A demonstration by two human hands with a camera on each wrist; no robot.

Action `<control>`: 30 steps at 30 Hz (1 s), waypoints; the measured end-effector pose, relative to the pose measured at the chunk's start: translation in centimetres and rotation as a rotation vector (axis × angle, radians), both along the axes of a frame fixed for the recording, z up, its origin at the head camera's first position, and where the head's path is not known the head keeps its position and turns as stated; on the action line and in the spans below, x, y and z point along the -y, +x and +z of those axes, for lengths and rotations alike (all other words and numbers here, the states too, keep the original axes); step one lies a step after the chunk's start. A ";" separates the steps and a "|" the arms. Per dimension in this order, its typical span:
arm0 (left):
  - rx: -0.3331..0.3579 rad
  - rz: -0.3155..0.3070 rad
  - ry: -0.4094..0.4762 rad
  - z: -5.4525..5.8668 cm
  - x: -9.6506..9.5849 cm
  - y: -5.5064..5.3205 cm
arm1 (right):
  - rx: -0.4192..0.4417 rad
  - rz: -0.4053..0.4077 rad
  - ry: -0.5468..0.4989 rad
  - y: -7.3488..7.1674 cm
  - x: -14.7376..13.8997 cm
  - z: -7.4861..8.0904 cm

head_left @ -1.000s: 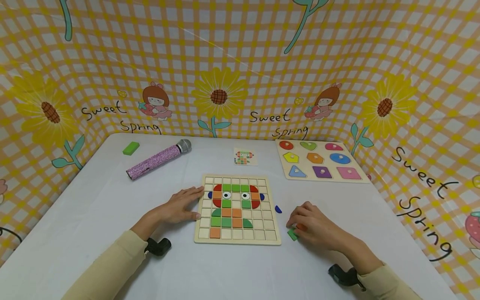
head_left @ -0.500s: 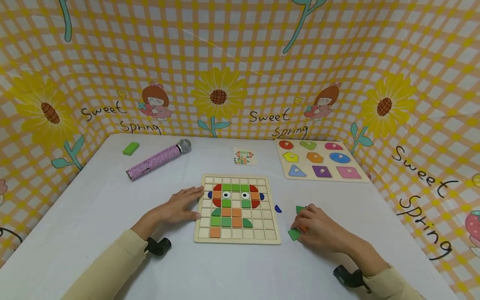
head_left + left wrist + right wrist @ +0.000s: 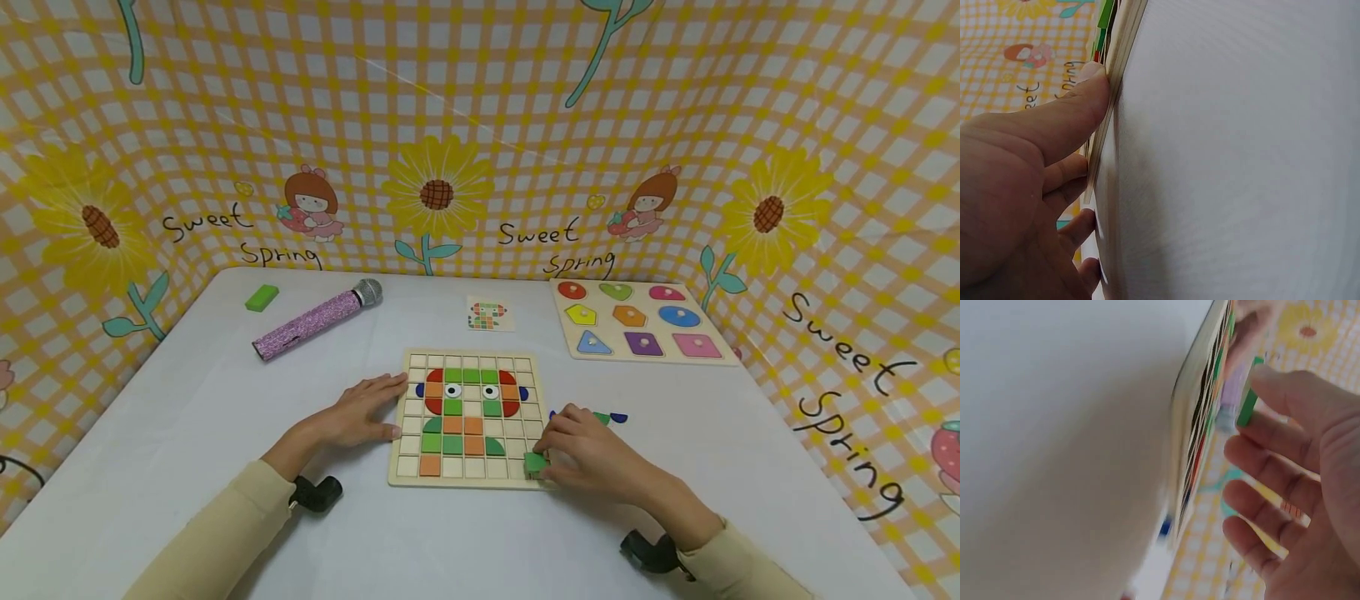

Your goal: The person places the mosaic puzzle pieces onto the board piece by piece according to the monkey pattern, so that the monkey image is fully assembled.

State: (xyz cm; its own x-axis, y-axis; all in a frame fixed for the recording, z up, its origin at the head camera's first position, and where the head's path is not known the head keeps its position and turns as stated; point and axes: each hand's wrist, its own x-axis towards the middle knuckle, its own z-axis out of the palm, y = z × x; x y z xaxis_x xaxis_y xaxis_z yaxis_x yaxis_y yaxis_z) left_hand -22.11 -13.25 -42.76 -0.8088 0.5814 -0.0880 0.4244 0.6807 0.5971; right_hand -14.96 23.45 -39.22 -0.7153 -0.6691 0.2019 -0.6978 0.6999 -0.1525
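A wooden grid board (image 3: 472, 484) lies mid-table, its cells partly filled with red, orange, green and blue tiles and two eye tiles. Along its left edge rests my left hand (image 3: 352, 415), fingers extended; in the left wrist view the thumb and fingertips (image 3: 1088, 181) touch the board's side. My right hand (image 3: 592, 454) pinches a green tile (image 3: 535, 464) between thumb and index finger, over the board's lower right corner. The right wrist view shows that tile held above the board, apart from it, the other fingers loosely bent.
Beyond my right hand lie a blue half-round piece (image 3: 618, 418) and a partly hidden green piece (image 3: 602, 418). A pattern card (image 3: 491, 314) lies behind the board. Further back are a knobbed shape puzzle (image 3: 652, 317), a glittery microphone (image 3: 315, 323) and a green block (image 3: 262, 297).
My right hand has picked up a green tile from the table and carried it left over the board. A blue piece at the right has come into view. My left hand stays put.
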 end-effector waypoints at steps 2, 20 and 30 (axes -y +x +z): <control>0.001 0.001 -0.002 0.0 0.0 0.0 | -0.026 0.031 0.003 -0.1 1.4 -0.2; -0.008 0.007 -0.013 -0.4 0.1 -0.3 | -0.158 0.053 0.104 -0.5 9.5 -0.9; -0.045 -0.035 0.056 0.2 0.2 0.3 | -0.177 0.056 0.141 -0.6 10.3 -1.1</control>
State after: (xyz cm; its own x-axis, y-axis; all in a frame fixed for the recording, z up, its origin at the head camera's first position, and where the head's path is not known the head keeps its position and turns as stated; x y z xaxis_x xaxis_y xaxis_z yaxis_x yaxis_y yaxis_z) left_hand -21.83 -13.47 -42.53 -0.7904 0.6123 -0.0185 0.4747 0.6314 0.6132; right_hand -15.54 13.20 -40.27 -0.6382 -0.7372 0.2221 -0.7432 0.6652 0.0721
